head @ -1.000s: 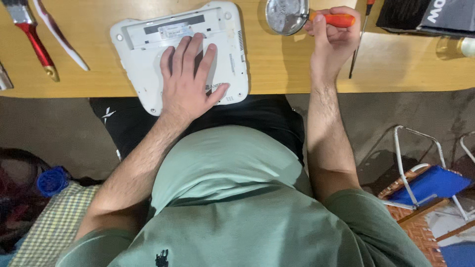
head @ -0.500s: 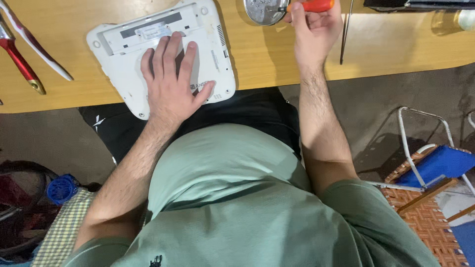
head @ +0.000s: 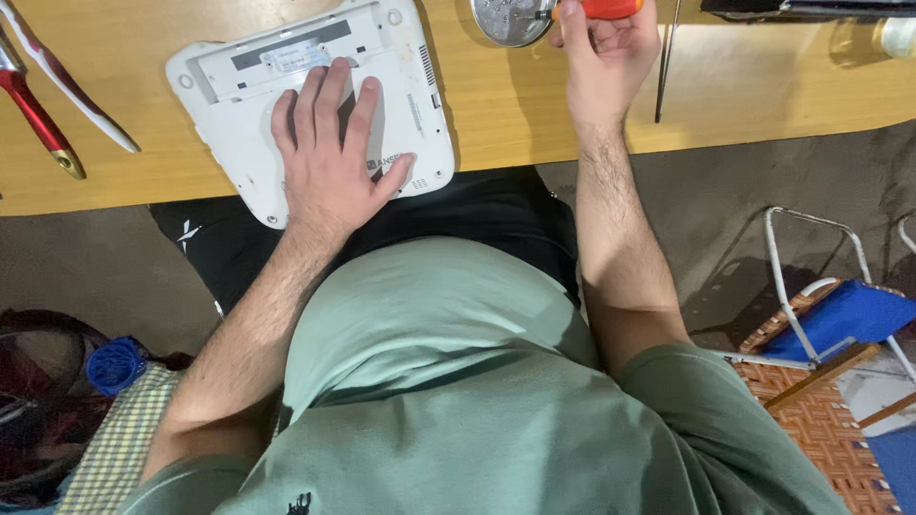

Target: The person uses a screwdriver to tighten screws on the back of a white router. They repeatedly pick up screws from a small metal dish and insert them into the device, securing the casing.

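left hand [head: 329, 172] lies flat, open, on the white laptop [head: 239, 95]; keep it pinned. right hand [head: 606, 52] grips an orange screwdriver [head: 611, 8] at the metal dish [head: 510, 19]; pick slowly.

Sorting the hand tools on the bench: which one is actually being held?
The orange-handled screwdriver at the top edge, gripped in the right hand. The red-handled pliers and the thin dark screwdriver lie untouched on the wooden table.
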